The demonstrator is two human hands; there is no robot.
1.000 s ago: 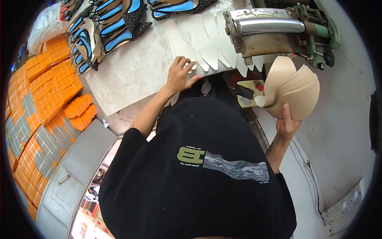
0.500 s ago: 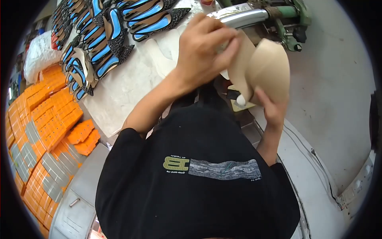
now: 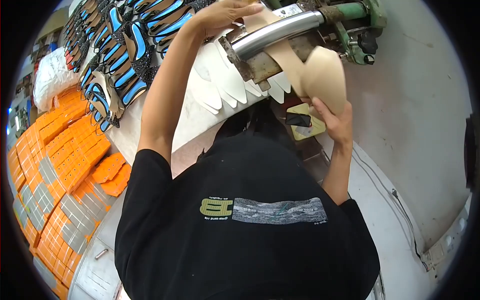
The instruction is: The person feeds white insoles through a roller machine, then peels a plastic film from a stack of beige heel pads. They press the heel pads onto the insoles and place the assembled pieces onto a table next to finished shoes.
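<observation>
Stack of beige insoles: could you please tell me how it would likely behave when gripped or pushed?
The stack of beige insoles bows into a cupped curve in the right hand, so the sheets are probably thin and flexible rather than stiff. One hand alone holds it aloft, suggesting it is light. As loose layers, they may slide apart if pushed.

A single beige insole [image 3: 286, 56], thin and flat with a narrowing end, runs slantwise past the shiny metal roller [image 3: 280, 30]. Its upper tip is pinched in the left hand [image 3: 225, 12] above the roller, and its lower part shows beneath it. Just beside that lower end is the stack of insoles [image 3: 327, 75], the same beige, bowed into a cupped curve. The stack stands upright in the right hand [image 3: 336, 126], which grips it from below.
</observation>
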